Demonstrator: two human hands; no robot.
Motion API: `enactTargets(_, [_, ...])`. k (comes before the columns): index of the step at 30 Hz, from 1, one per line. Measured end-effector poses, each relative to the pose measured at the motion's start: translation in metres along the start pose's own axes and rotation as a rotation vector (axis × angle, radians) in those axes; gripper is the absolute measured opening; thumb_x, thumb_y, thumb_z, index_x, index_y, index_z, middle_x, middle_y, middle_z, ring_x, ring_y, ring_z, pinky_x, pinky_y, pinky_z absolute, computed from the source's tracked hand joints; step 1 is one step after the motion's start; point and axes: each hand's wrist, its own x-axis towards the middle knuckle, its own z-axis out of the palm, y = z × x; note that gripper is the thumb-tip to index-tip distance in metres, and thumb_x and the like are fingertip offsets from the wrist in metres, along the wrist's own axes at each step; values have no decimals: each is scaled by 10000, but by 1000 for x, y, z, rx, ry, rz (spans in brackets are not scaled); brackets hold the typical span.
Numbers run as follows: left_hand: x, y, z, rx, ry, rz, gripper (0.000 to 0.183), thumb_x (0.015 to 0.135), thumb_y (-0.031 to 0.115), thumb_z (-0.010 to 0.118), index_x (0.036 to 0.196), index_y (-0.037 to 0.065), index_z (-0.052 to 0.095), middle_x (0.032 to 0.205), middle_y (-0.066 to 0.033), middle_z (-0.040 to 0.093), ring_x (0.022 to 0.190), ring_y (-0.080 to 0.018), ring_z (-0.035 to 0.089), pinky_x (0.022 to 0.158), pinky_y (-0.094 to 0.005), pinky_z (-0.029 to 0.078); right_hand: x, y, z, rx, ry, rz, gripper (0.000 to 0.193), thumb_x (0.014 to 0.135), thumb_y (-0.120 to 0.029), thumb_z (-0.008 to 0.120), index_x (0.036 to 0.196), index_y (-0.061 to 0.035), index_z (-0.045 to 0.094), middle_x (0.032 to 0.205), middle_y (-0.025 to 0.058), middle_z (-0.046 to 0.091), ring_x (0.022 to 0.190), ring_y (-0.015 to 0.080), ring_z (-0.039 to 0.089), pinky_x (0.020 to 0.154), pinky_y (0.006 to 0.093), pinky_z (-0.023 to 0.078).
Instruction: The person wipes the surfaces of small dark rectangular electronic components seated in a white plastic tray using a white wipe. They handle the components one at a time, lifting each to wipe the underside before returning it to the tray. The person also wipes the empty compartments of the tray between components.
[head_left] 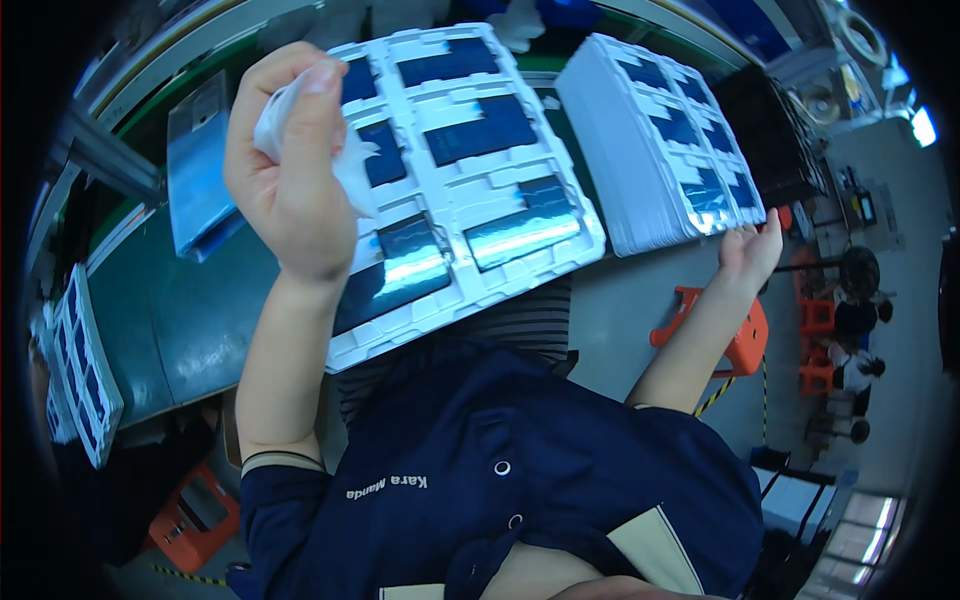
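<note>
My left hand [290,190] is raised, its fingers closed round a crumpled white cloth [352,175]. Behind and beside it lies a white moulded tray [590,250], whose pockets hold several flat dark rectangular pieces [480,130], some with a shiny surface. The hand and cloth hide part of the tray's left column. To the right stands a tall stack of similar white trays [600,150], the top one also filled with dark pieces. My right hand [750,250] is at the near right corner of this stack, fingers stretched out and apart, seemingly touching its edge.
A blue folder-like packet [200,170] lies on the green bench [170,330]. At the far left another person's hand [40,370] is by more filled trays [85,360]. A black crate [770,130] stands beyond the stack. Orange stools [745,335] stand on the floor.
</note>
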Motion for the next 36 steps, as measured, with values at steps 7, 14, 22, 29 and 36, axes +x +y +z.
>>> enactTargets(7, [1,-14,-10,146,12,-129,109,946,156,594,948,54,631,673,58,487,603,-14,397,543,-187,293,43,-23,-14,429,153,184,604,905,-126,605,1407,37,311,1478,241,305,1402,343,305,1131,510,282])
enactTargets(14, [6,-7,-1,82,102,-175,122,925,116,588,957,8,634,633,19,462,576,-49,393,538,-217,303,110,-10,-37,257,-56,436,270,918,-42,566,1185,3,560,1143,175,655,1048,352,652,900,488,552])
enactTargets(22, [-17,74,-52,175,39,-152,108,935,120,602,946,19,637,686,35,509,600,-19,410,550,-187,300,72,1,-41,465,-358,602,252,944,-10,500,1189,50,513,1105,195,638,1001,320,657,881,432,564])
enactTargets(29, [-47,101,-76,606,-12,-374,141,902,140,670,985,27,649,751,43,562,667,-19,465,569,-196,361,-63,28,-10,511,-560,612,344,968,-66,499,1280,68,444,1223,225,600,1073,317,645,866,433,589])
enactTargets(36, [-69,79,-71,569,-8,-413,375,890,224,710,1148,-38,638,1003,-99,684,903,-122,611,805,-258,485,-172,70,27,354,-615,716,406,948,-74,565,1328,13,454,1246,157,596,1133,274,604,970,426,514])
